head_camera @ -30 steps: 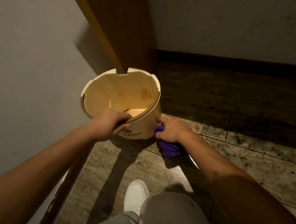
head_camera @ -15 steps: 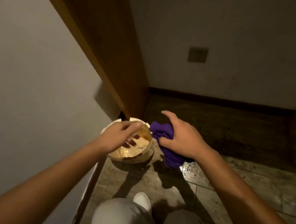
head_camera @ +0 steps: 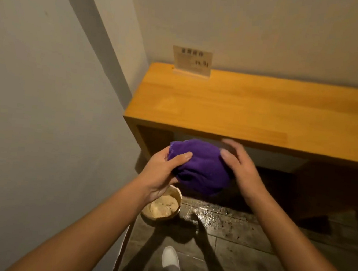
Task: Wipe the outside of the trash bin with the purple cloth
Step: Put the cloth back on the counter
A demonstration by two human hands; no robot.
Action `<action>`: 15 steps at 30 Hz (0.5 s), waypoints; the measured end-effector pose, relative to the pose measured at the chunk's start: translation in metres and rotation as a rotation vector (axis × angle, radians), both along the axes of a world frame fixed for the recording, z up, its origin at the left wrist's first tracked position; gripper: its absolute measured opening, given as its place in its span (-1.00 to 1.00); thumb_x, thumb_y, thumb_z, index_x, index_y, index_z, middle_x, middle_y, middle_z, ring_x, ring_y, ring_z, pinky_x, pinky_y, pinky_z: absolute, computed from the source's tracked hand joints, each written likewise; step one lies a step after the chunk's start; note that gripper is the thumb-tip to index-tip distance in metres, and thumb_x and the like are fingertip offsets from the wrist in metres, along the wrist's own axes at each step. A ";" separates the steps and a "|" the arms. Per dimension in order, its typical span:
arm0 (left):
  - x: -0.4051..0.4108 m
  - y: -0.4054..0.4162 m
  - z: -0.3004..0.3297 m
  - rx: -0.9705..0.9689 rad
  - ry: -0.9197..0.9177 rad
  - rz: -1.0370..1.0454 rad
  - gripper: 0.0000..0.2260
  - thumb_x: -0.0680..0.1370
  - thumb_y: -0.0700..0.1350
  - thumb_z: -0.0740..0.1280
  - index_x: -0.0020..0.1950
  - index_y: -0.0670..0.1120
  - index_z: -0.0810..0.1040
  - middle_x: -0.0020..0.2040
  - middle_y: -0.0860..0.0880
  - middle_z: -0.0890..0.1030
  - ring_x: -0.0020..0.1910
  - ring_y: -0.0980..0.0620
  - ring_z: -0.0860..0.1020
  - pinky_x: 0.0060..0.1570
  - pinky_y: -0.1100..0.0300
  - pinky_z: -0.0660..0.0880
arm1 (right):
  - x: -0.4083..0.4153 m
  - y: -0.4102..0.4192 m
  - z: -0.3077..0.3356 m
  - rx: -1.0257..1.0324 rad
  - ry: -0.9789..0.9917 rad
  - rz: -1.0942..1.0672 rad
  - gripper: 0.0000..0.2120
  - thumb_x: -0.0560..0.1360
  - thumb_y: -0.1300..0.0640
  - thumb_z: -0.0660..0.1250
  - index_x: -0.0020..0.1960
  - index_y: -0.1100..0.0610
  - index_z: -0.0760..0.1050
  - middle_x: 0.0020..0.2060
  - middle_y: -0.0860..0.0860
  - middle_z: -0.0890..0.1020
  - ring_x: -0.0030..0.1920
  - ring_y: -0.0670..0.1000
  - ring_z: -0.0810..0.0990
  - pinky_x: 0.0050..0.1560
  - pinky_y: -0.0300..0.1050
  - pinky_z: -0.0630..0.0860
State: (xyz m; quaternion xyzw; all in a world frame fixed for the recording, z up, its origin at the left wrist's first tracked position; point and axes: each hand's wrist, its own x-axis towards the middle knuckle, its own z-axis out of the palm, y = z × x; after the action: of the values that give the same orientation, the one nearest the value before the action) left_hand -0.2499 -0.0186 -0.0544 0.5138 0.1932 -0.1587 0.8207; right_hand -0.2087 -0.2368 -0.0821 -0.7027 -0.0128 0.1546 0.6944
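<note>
Wood-plank floor point(head_camera: 240, 234) runs under a wooden surface point(head_camera: 243, 106) set against pale walls, with a small card stand point(head_camera: 192, 61) at its back edge, toward 12 o'clock. A second ago the person was crouched low, the left hand gripping the bin's rim and the right pressing the cloth against its outer wall. Now the view has risen: the bin point(head_camera: 174, 214) stands alone on the floor, upright, touched by neither hand, just below the left wrist at about 6 o'clock from the cloth. The cloth point(head_camera: 201, 166) has come up with the hands and is bunched in mid-air in front of the surface's edge. The left hand point(head_camera: 160, 173) pinches its near side, thumb over the top and fingers curled beneath. The right hand point(head_camera: 239, 166) lies open against the cloth's 3 o'clock side, fingers point(head_camera: 229, 147) spread, not closed on it. That suggests the wiping has paused or ended; the cloth looks to be being refolded or passed between hands.
</note>
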 end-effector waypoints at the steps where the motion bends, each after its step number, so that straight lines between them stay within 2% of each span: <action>1: 0.007 0.002 0.013 -0.019 0.002 0.012 -0.54 0.45 -0.20 0.53 0.34 -0.13 0.57 0.14 -0.11 0.76 0.16 -0.14 0.72 0.01 -0.04 0.71 | 0.002 0.004 0.005 0.103 0.183 0.000 -0.43 0.44 -0.32 0.41 0.35 -0.08 0.54 0.25 -0.02 0.66 0.28 0.08 0.63 0.29 0.12 0.57; 2: 0.014 0.003 0.023 -0.022 0.009 0.022 -0.55 0.46 -0.23 0.52 0.34 -0.14 0.57 0.13 -0.11 0.76 0.14 -0.13 0.72 -0.03 -0.03 0.72 | 0.002 0.008 0.011 0.203 0.320 0.003 -0.45 0.45 -0.27 0.43 0.34 -0.02 0.56 0.25 0.05 0.68 0.27 0.15 0.64 0.22 0.23 0.60; 3: 0.023 0.003 0.032 -0.012 0.013 0.026 -0.57 0.49 -0.26 0.50 0.34 -0.14 0.56 0.11 -0.11 0.77 0.11 -0.12 0.73 -0.06 -0.03 0.72 | 0.004 0.013 0.018 0.276 0.375 -0.015 -0.47 0.44 -0.20 0.47 0.32 0.02 0.59 0.23 0.07 0.69 0.24 0.16 0.66 0.13 0.22 0.64; 4: 0.032 0.003 0.038 0.007 0.014 0.026 -0.60 0.51 -0.28 0.48 0.34 -0.14 0.56 0.09 -0.10 0.77 0.07 -0.10 0.74 -0.07 -0.03 0.72 | 0.009 0.018 0.025 0.313 0.367 -0.038 -0.50 0.42 -0.13 0.51 0.30 0.03 0.60 0.21 0.07 0.71 0.22 0.14 0.68 0.05 0.13 0.67; 6: 0.051 0.003 0.048 0.070 0.004 0.012 -0.69 0.53 -0.26 0.48 0.26 -0.11 0.59 0.06 -0.07 0.78 0.03 -0.07 0.75 -0.04 -0.04 0.72 | 0.027 0.025 0.036 0.291 0.270 -0.118 -0.55 0.41 0.01 0.58 0.27 0.06 0.62 0.17 0.05 0.73 0.17 0.08 0.71 0.03 -0.02 0.66; 8: 0.075 0.005 0.055 0.234 -0.019 -0.014 -0.74 0.51 -0.15 0.54 0.16 -0.04 0.59 0.04 -0.05 0.76 0.05 -0.09 0.73 -0.06 -0.03 0.72 | 0.054 0.030 0.045 0.184 0.212 -0.198 -0.55 0.39 0.03 0.62 0.23 0.04 0.60 0.11 0.02 0.74 0.12 0.06 0.72 0.07 -0.03 0.66; 11: 0.117 0.008 0.051 0.543 -0.012 -0.003 -0.74 0.48 -0.12 0.58 0.06 -0.07 0.55 0.05 -0.08 0.68 0.07 -0.10 0.67 0.11 -0.06 0.66 | 0.102 0.038 0.046 -0.032 0.177 -0.272 -0.46 0.33 -0.02 0.66 0.21 0.05 0.53 0.10 0.00 0.70 0.10 0.03 0.69 0.17 0.04 0.63; 12: 0.131 0.008 0.047 0.638 -0.017 -0.004 -0.74 0.49 -0.13 0.57 0.06 -0.10 0.54 0.03 -0.08 0.66 0.04 -0.09 0.65 0.09 0.00 0.64 | 0.117 0.041 0.041 -0.099 0.160 -0.280 -0.45 0.33 -0.02 0.66 0.20 0.07 0.51 0.12 0.01 0.68 0.11 0.04 0.67 0.20 0.06 0.61; 14: 0.156 0.009 0.038 0.823 -0.034 -0.026 -0.74 0.51 -0.13 0.55 0.07 -0.10 0.52 -0.02 -0.06 0.62 -0.08 -0.02 0.59 -0.10 0.18 0.52 | 0.139 0.048 0.032 -0.275 0.123 -0.289 -0.44 0.33 -0.09 0.64 0.20 0.07 0.48 0.13 0.03 0.65 0.10 0.06 0.63 0.17 0.05 0.60; 15: 0.167 0.009 0.032 0.898 -0.038 -0.036 -0.75 0.51 -0.13 0.54 0.06 -0.10 0.50 -0.03 -0.06 0.61 -0.09 -0.02 0.57 -0.12 0.18 0.46 | 0.149 0.049 0.026 -0.356 0.097 -0.298 -0.43 0.34 -0.12 0.62 0.20 0.06 0.48 0.13 0.03 0.64 0.08 0.06 0.62 0.11 0.00 0.58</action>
State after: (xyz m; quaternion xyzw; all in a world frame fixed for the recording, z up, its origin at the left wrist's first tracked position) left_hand -0.0824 -0.0093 -0.0222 0.8251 0.2187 -0.0639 0.5170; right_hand -0.0600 -0.1875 -0.0556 -0.7998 0.1520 0.0836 0.5746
